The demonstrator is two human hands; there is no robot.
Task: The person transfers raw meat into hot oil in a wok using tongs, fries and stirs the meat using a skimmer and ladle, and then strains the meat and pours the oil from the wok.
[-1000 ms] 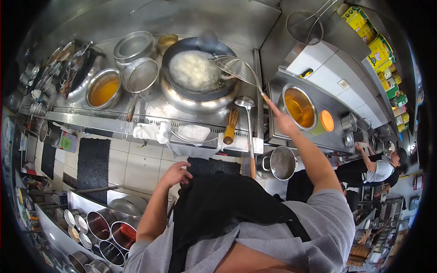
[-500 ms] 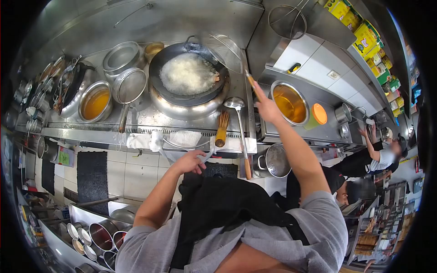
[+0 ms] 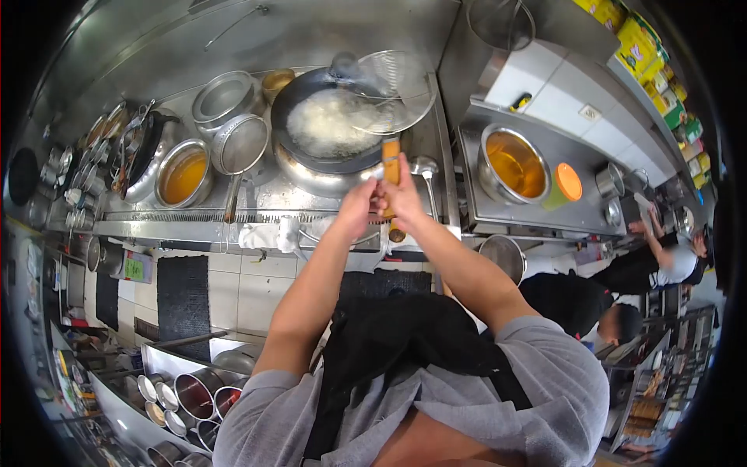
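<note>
My right hand (image 3: 405, 198) is closed around the wooden handle (image 3: 391, 150) of a large wire strainer (image 3: 408, 109). My left hand (image 3: 359, 208) meets it, its fingers curled at the same handle. The strainer's round mesh hangs tilted over the right side of a black wok (image 3: 283, 144). White foaming food (image 3: 323, 124) bubbles in the oil there. Just below my hands shows the end of a bamboo brush (image 3: 398, 234), its upper part hidden. A ladle (image 3: 424, 166) lies to the right of my hands.
A small strainer (image 3: 243, 144) and a pot of orange liquid (image 3: 185, 173) stand left of the wok. To the right are a pot of amber oil (image 3: 515, 162) and an orange-lidded container (image 3: 568, 183). Co-workers (image 3: 572, 303) are at the far right. White cloths (image 3: 261, 236) lie along the stove edge.
My right hand has brought the strainer left, its mesh now over the wok. My left hand has risen from the stove's front edge to the strainer handle. The view has shifted slightly.
</note>
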